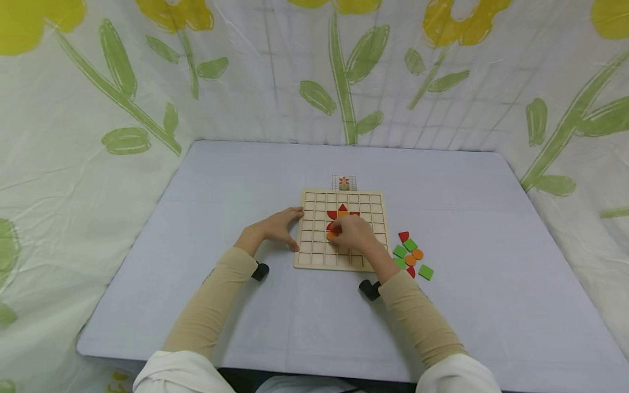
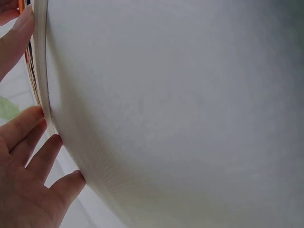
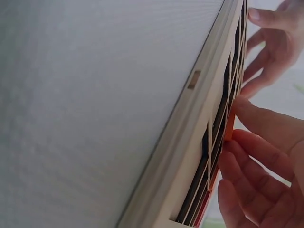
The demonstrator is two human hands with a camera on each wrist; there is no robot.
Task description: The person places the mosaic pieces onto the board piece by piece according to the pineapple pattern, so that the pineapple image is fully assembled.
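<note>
A staged recording booth: flower-print sheets (image 1: 98, 109) curtain a pale blue table (image 1: 245, 180)

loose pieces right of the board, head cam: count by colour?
Pile beside the wooden grid board, right of the right hand:
green squares: 4
orange rounds: 2
red pieces: 2
Total: 8 loose pieces. Some overlap, so a piece hidden underneath could be missed. Pieces already on the board are not counted.

You see a pale blue table (image 1: 245, 180) enclosed by a white curtain with yellow flowers (image 1: 73, 109); a small pattern card (image 1: 344, 182) lies at the table's centre.
</note>
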